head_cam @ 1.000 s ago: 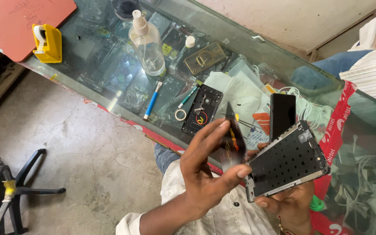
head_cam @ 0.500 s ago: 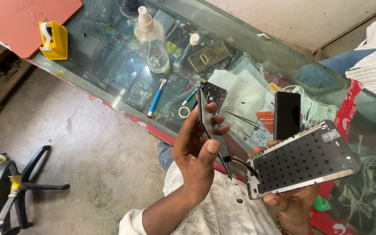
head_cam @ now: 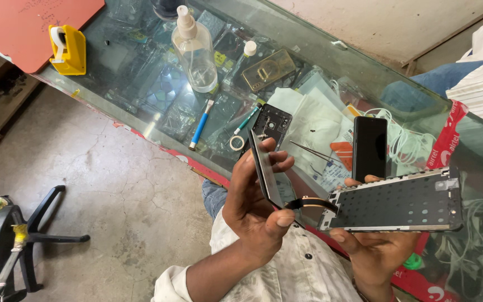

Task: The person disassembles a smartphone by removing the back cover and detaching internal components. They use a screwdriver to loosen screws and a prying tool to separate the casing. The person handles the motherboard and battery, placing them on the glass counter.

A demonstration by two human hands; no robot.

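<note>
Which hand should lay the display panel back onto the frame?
Left, probably: the left hand pinches the thin display panel on edge, while the right hand cradles the frame flat from beneath.

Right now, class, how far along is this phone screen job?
Done: the screen panel is lifted off the phone frame. In hand: the left hand holds the panel, the right hand the frame. Left: the flex cable still joins them.
</note>
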